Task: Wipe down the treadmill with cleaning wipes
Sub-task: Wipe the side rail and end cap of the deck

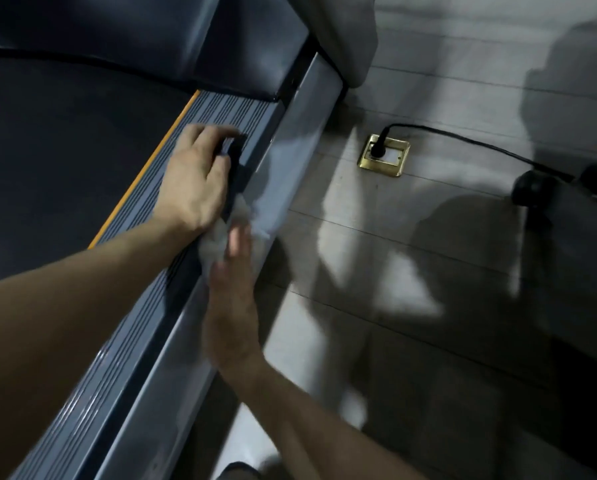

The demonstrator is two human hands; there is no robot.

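The treadmill's dark belt (65, 150) fills the left side, bordered by an orange strip and a ribbed grey side rail (227, 112). My left hand (196, 178) rests palm down on that rail, its fingertips at the rail's outer edge. A crumpled white wipe (217, 242) lies against the smooth grey outer face of the frame (300, 109), just below my left hand. With straight, motion-blurred fingers, my right hand (233, 299) presses the wipe onto that face.
A pale upright post (345, 39) rises at the rail's far end. On the tiled floor to the right, a brass floor socket (385, 154) holds a black plug, and its cable (463, 140) runs right to a dark rounded object (532, 192).
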